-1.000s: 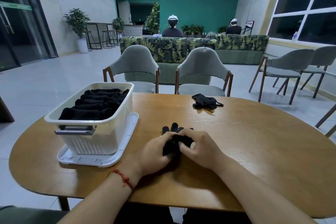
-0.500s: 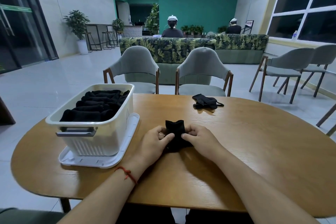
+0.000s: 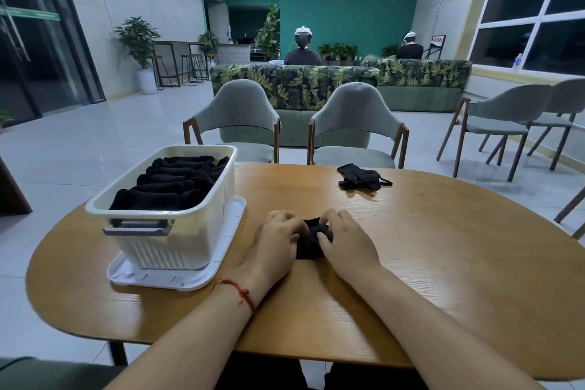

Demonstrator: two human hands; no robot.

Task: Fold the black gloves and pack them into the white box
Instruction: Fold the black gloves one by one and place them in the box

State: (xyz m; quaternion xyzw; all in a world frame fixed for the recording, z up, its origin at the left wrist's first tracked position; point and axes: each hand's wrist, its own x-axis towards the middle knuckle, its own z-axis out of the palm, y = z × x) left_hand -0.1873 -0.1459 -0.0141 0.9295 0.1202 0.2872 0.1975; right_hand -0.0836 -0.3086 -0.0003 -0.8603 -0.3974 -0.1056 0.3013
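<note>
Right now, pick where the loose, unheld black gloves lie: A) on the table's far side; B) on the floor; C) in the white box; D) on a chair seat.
A: the loose gloves lie on the table near its far edge, outside the white box.

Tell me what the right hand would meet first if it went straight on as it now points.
The folded black glove that the right hand grips; just past it, probably the left hand, though depth is unclear.
</note>
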